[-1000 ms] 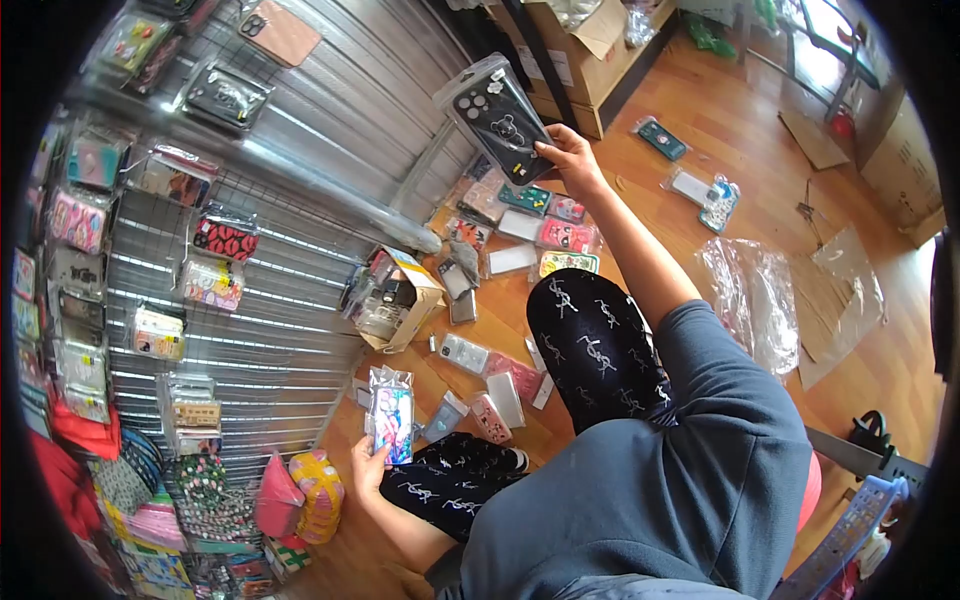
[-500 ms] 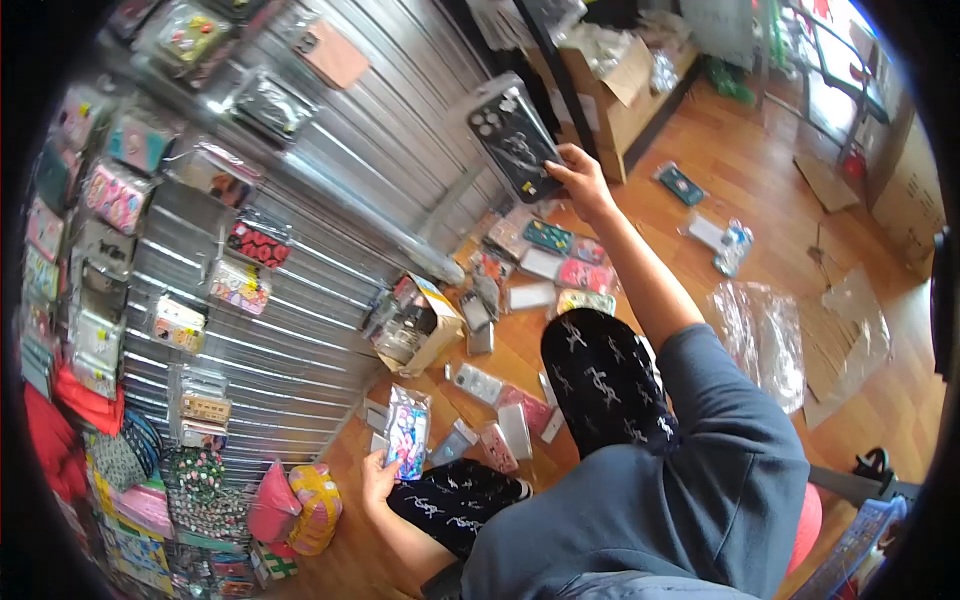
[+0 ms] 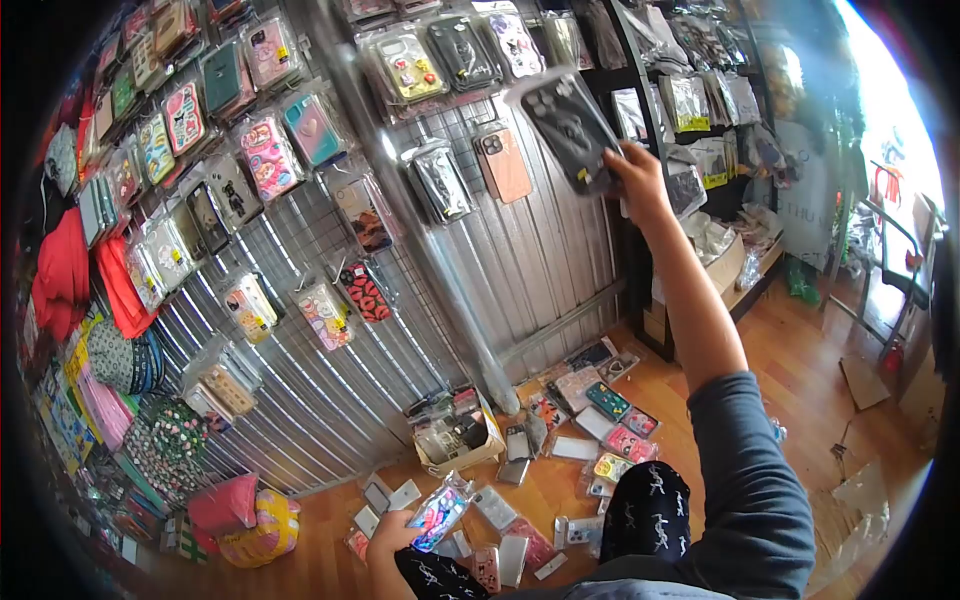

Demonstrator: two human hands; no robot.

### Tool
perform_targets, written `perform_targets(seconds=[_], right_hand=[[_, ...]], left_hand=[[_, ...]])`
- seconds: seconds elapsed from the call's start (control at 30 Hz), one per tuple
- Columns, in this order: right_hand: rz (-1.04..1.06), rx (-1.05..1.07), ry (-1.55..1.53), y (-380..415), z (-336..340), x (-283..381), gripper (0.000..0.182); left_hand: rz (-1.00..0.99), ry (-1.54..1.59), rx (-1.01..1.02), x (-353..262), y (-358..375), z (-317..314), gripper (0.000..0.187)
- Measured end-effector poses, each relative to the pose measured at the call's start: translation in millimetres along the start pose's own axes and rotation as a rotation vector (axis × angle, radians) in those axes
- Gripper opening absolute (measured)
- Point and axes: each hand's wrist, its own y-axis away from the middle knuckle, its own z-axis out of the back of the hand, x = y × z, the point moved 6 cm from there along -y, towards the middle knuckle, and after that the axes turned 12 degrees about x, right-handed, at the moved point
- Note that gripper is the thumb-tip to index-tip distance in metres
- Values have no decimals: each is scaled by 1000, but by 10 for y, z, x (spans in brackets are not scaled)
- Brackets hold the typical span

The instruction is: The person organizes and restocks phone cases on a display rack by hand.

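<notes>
Raised toward the wall rack, my right hand (image 3: 640, 180) grips a black phone case (image 3: 568, 130) in clear packaging by its lower right corner. The case is tilted and a little blurred. Low down, by my knee, my left hand (image 3: 392, 535) is closed on a colorful patterned phone case (image 3: 438, 515) in a clear bag. Ahead of the right hand, a pink phone case (image 3: 502, 165) and a packaged black case (image 3: 440, 185) hang on the rack. Several packaged cases, one of them teal (image 3: 608, 400), lie on the floor below.
Many packaged cases hang on the metal wall grid (image 3: 560, 245). A cardboard box (image 3: 462, 450) of cases stands on the wooden floor. Pink and yellow bundles (image 3: 262, 530) sit at lower left. Black shelving (image 3: 690, 130) holds bagged goods at right.
My view has tilted up, showing more of the rack. My right hand has lifted the black phone case higher. The left hand still holds the colorful case, now turned more slantwise.
</notes>
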Motion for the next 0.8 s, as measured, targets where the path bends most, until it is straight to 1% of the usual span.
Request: perform_targets(seconds=[0.03, 0.07, 0.1, 0.13, 0.23, 0.27, 0.3, 0.37, 0.4, 0.43, 0.5, 0.53, 0.57, 0.63, 0.67, 0.7, 0.8], right_hand=[[23, 12, -17, -171, -83, 114, 22], [43, 27, -22, -340, -140, 194, 23], [85, 41, -37, -527, -181, 259, 24], [90, 50, -39, -707, -225, 312, 23], [121, 53, -52, -1194, -354, 469, 20], [140, 49, -58, -1390, -361, 471, 19], [158, 48, -66, -1547, -403, 494, 20], [190, 14, -111, -1795, -486, 518, 21], [199, 30, -121, -1886, -535, 534, 22], [208, 33, -119, -1979, -583, 529, 22], [263, 2, -132, -2148, -634, 508, 23], [263, 1, -160, -2225, -651, 477, 23], [269, 3, -161, -2276, -691, 463, 23], [261, -35, -183, -2339, -750, 418, 22], [245, -51, -168, -2358, -782, 409, 20], [250, -50, -171, -2379, -823, 416, 20], [263, -64, -202, -2499, -889, 400, 18]], left_hand=[[-7, 5, -5, 66, -49, -40, 28], [34, 65, 17, 152, -104, -87, 30], [76, 127, 40, 62, -120, -49, 31], [102, 70, 44, -55, -89, 1, 30], [67, 145, 68, -190, -171, 20, 30], [90, 147, 82, -386, -133, 108, 30], [85, 159, 77, -373, -181, 94, 30], [97, 232, 139, -319, -303, 48, 31], [117, 322, 176, -339, -328, 38, 32], [106, 316, 226, -318, -392, 21, 33], [0, 263, 204, -300, -526, 20, 33], [29, 312, 241, -263, -586, -15, 33], [27, 310, 237, -210, -658, -41, 33], [-35, 411, 301, -90, -813, -174, 32], [-76, 376, 309, -97, -854, -169, 32], [-77, 373, 303, -87, -890, -156, 32], [14, 378, 316, -147, -902, -113, 36]])
